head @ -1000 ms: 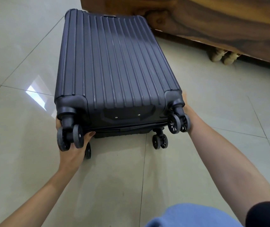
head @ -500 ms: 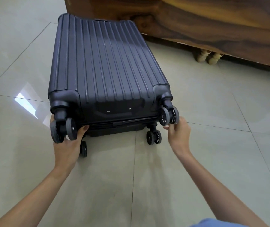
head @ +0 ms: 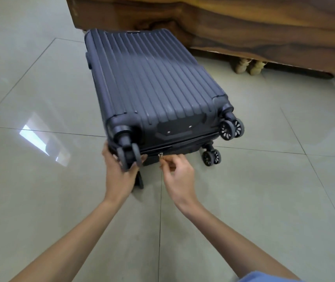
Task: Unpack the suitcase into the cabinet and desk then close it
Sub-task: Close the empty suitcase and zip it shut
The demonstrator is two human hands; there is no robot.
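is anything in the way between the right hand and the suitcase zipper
Nothing visible. The right hand pinches the zipper pull on the near end of the suitcase. The left hand holds the near-left wheel, off to the side of the pull, not across it.

free: floor (head: 274, 190) left, right, near side | blocked: wooden furniture (head: 244, 27) just behind suitcase (head: 152, 88) (far end)

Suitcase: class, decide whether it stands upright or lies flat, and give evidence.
Lying flat: the suitcase has its broad ribbed shell facing up, and its wheels point sideways toward the camera.
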